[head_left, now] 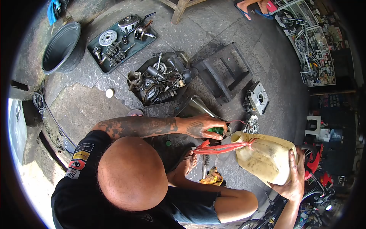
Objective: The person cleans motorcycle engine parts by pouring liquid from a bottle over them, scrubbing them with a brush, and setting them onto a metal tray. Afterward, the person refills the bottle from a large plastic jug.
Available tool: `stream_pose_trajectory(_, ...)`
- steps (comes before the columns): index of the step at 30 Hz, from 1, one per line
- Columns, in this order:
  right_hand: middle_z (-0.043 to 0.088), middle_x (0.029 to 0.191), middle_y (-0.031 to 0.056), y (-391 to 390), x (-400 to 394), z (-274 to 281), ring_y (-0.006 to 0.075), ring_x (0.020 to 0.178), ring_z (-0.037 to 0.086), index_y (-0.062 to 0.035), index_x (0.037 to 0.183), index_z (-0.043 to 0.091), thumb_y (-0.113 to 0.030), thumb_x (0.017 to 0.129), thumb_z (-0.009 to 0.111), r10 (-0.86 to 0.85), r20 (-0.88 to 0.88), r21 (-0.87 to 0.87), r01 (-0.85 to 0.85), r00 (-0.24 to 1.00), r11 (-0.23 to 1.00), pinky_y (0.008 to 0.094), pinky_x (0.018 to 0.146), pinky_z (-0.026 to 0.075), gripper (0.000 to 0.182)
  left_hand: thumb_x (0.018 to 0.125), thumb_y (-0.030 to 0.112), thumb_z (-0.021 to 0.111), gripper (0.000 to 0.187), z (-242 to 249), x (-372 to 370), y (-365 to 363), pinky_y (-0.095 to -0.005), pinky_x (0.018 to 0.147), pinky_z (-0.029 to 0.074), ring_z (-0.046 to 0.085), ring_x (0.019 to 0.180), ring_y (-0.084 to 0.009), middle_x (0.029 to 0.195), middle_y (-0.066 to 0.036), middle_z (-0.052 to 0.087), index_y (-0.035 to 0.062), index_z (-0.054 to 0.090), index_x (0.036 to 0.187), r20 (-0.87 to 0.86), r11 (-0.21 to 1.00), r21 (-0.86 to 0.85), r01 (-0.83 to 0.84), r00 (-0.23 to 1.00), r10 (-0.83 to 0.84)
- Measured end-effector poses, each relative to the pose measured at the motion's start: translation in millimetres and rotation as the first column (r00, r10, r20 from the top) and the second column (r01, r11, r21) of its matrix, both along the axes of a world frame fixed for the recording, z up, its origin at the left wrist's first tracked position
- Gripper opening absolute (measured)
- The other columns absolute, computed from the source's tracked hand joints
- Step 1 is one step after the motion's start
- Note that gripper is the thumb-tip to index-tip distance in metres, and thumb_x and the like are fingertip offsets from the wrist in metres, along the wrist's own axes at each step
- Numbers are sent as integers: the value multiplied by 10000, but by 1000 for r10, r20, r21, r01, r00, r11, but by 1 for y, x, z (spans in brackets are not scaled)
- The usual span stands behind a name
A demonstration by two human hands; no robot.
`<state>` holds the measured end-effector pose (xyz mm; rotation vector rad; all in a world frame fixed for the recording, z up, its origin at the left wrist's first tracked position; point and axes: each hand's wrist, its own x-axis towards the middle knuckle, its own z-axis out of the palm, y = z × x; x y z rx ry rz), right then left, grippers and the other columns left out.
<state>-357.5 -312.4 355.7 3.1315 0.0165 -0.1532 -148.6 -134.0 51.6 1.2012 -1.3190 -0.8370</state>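
My left hand (207,126), on the tattooed arm, is closed around a green bottle (216,130), mostly hidden by the fingers. Close to that bottle's top is the open mouth of a yellowed plastic jerrycan (263,156), tipped on its side. My right hand (292,175) grips the jerrycan at its base end. A red plastic strip (225,148) is tied to the jerrycan and stretches toward my foot. Whether liquid is flowing between the two mouths I cannot make out. A green cap (168,143) lies on the floor below my left forearm.
A black pan (179,86) of engine parts lies ahead, with a tray (131,57) of gears and a black basin (63,49) beyond. A metal frame (223,72), cylinder block (257,98) and stained rag (212,177) are nearby. Another person's feet (244,10) show at the top.
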Motion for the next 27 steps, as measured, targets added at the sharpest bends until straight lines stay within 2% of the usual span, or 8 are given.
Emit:
stream_pose_trajectory(5, 412, 1358, 264, -5, -4, -18, 461, 1196, 485, -244, 1514, 344, -107, 346, 887, -10, 53, 81, 5, 999, 997, 537, 925, 471, 1296, 959, 351, 609, 360, 16, 1, 7, -425, 924, 444, 611, 1078, -280, 1105, -109, 645, 72, 564, 1181, 5, 1000, -18, -12, 1000, 12)
stream_pose_trajectory(9, 401, 1379, 249, -22, -13, -43, 421, 1248, 460, -139, 1539, 275, -241, 425, 904, 22, 93, 194, -40, 995, 980, 489, 1023, 422, 1284, 979, 386, 572, 363, 7, -2, 1, -394, 775, 449, 588, 879, -229, 939, -109, 605, 71, 540, 1157, 25, 979, -189, -75, 996, 81)
stream_pose_trajectory(13, 332, 1482, 276, -46, -39, -75, 433, 1354, 371, 20, 1515, 230, -397, 472, 911, -72, 172, 276, 22, 983, 961, 484, 1109, 332, 1314, 977, 356, 584, 330, 11, -4, 2, -390, 792, 454, 595, 912, -219, 965, -94, 603, 78, 540, 1150, -39, 967, -221, -126, 992, 120)
stream_pose_trajectory(16, 197, 1570, 276, -56, -56, -107, 386, 1449, 248, 42, 1511, 206, -451, 509, 913, -267, 264, 293, 186, 927, 938, 459, 1172, 227, 1322, 960, 284, 624, 305, 16, 3, 12, -364, 815, 466, 606, 927, -193, 988, -81, 609, 72, 529, 1158, -54, 999, -28, -41, 998, 39)
stream_pose_trajectory(19, 192, 1582, 214, -66, -65, -137, 312, 1429, 283, 43, 1528, 120, -452, 517, 926, -380, 340, 438, 213, 860, 873, 435, 1160, 263, 1384, 949, 223, 641, 295, 2, -11, 15, -331, 857, 463, 603, 958, -165, 1014, -65, 618, 72, 528, 1177, -133, 975, -114, -189, 976, 174)
stream_pose_trajectory(23, 306, 1520, 221, -49, -52, -136, 305, 1350, 402, 16, 1540, 80, -395, 524, 922, -621, 322, 785, 165, 715, 597, 429, 1103, 365, 1382, 918, 190, 679, 328, 23, -3, 39, -354, 918, 458, 587, 1030, -195, 1072, -96, 597, 58, 560, 1194, -209, 989, 145, 30, 978, 2)
stream_pose_trajectory(25, 336, 1507, 172, -54, -56, -138, 288, 1345, 414, -49, 1558, 25, -257, 555, 933, -611, 312, 813, 128, 728, 568, 417, 1109, 360, 1369, 988, 280, 579, 238, 5, -3, 43, -317, 795, 521, 639, 918, -204, 1001, -62, 628, 109, 599, 1152, 53, 993, -86, -83, 995, 88)
stream_pose_trajectory(27, 317, 1508, 220, -50, -53, -140, 310, 1338, 417, 6, 1543, 65, -351, 519, 928, -644, 330, 834, 107, 690, 541, 425, 1099, 376, 1385, 985, 134, 585, 275, -2, 4, 52, -295, 928, 441, 579, 1042, -183, 1113, -62, 588, 132, 562, 1259, -39, 998, 15, 59, 998, -58)
